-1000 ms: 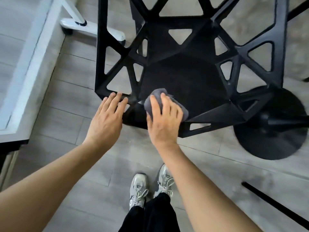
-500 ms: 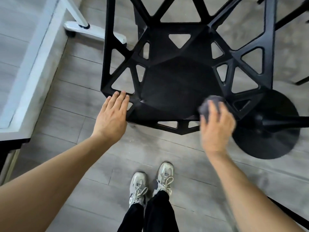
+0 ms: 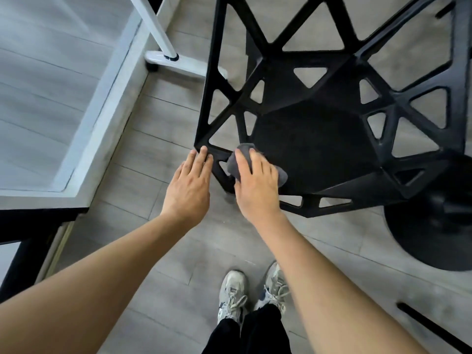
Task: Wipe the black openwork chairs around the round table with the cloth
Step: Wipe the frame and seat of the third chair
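The chair (image 3: pixel 314 149) seat is stretching away right of the right hand (image 3: pixel 255 185), which is pressing the cloth (image 3: pixel 240 159) flat-fingered at its near-left corner while the left hand (image 3: pixel 189 185), fingers straight, is steadying the frame.

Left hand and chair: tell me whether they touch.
Touching. The head view shows the left hand with straight fingertips resting on the front left corner of the black chair.

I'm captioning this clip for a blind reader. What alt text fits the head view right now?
Seen from above, a person's right hand presses a grey cloth onto the front left corner of a black openwork chair, while the left hand rests flat-fingered on that corner's edge.
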`<state>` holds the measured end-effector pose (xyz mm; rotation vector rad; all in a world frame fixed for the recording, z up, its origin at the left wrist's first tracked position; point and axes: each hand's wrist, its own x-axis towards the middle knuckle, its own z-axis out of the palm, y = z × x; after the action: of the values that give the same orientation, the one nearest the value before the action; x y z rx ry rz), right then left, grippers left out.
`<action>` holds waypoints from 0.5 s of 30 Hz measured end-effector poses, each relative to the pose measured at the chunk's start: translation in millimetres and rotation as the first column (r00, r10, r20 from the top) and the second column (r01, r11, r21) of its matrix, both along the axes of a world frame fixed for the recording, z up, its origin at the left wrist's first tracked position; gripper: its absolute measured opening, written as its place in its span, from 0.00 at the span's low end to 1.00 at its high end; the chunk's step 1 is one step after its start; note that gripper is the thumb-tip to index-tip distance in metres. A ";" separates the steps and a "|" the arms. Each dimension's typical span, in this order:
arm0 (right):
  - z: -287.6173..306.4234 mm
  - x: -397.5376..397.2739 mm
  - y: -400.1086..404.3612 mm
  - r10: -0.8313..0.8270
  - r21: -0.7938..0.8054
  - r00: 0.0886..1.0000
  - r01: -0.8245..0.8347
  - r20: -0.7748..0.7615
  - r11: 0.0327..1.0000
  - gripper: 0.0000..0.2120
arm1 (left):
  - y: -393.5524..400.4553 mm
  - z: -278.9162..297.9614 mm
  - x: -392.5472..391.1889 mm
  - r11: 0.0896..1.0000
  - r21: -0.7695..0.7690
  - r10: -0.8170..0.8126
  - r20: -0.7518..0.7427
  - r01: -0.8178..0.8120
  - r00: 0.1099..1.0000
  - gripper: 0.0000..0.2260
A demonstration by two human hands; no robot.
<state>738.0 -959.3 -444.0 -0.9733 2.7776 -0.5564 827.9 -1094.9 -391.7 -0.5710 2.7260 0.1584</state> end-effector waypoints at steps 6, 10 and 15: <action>10.8 -3.1 -21.1 0.103 -0.036 0.989 -0.100 0.110 0.994 0.34 | -5.7 15.2 -3.9 1.000 0.017 0.000 0.063 -0.001 0.998 0.31; 35.5 -26.6 -12.8 0.064 0.029 0.992 -0.067 0.112 0.997 0.30 | -4.8 44.0 -6.9 0.999 0.031 -0.011 0.018 0.010 1.000 0.27; 92.2 -34.0 5.7 0.035 -0.028 0.997 -0.033 0.072 0.999 0.31 | 1.0 101.0 -11.6 0.999 0.028 -0.026 -0.107 0.029 0.994 0.23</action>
<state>704.0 -953.6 -351.8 -0.9829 2.6916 -0.6129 816.3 -1093.9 -290.8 -0.5313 2.8283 0.2276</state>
